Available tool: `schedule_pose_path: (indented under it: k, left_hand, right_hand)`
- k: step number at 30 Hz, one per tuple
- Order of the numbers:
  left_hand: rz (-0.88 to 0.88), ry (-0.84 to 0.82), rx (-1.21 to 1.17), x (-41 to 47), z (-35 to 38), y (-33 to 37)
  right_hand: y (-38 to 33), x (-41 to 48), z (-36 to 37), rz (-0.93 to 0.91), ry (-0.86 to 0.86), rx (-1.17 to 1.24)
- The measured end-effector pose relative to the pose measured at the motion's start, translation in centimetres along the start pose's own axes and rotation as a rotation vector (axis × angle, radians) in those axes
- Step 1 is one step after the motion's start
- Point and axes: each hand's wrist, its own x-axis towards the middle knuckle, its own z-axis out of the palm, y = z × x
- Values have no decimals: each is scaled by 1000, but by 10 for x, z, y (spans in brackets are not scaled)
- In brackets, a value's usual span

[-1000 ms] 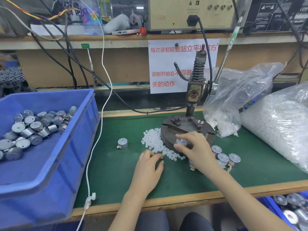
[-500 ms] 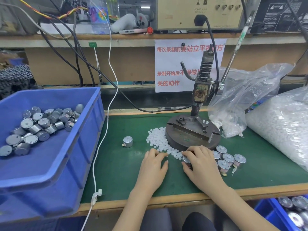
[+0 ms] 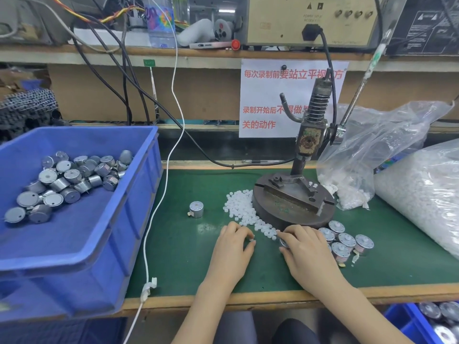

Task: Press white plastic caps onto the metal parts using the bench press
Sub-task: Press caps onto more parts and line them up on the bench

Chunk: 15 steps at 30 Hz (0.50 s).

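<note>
The bench press (image 3: 293, 204) stands on the green mat with its round base bare. A heap of small white plastic caps (image 3: 244, 211) lies left of the base. My left hand (image 3: 232, 249) pinches one white cap (image 3: 252, 241) at the heap's near end. My right hand (image 3: 305, 252) grips a round metal part (image 3: 284, 243) on the mat in front of the base. Several metal parts (image 3: 346, 240) with caps on top stand just right of that hand. One single metal part (image 3: 196, 209) stands alone to the left.
A blue bin (image 3: 74, 219) with several metal parts fills the left. Clear bags of white caps (image 3: 422, 192) lie at the right. A white cable (image 3: 159, 194) hangs over the mat's left edge. The press lever (image 3: 360, 88) slants up to the right. Another blue bin (image 3: 427, 321) sits below right.
My right hand drew a metal part off the press base down to the mat. My left hand closed its fingers on a cap at the heap's near end.
</note>
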Motion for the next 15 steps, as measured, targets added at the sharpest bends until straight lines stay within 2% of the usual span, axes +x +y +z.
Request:
schedule_pose_path:
  k: [7,10,13,15]
  left_hand:
    - [-42,41,8,0,0,-1]
    - [-60,20,52,3,-1,1]
    - [-134,38,0,5,-1,2]
    - [-139,73,0,3,-3,4]
  right_hand:
    - [-22,22,-7,97,-12,74]
    - [-48,52,-4,48,-158,205]
    - [-73,88,9,7,-279,389]
    - [-90,109,20,-17,-335,397]
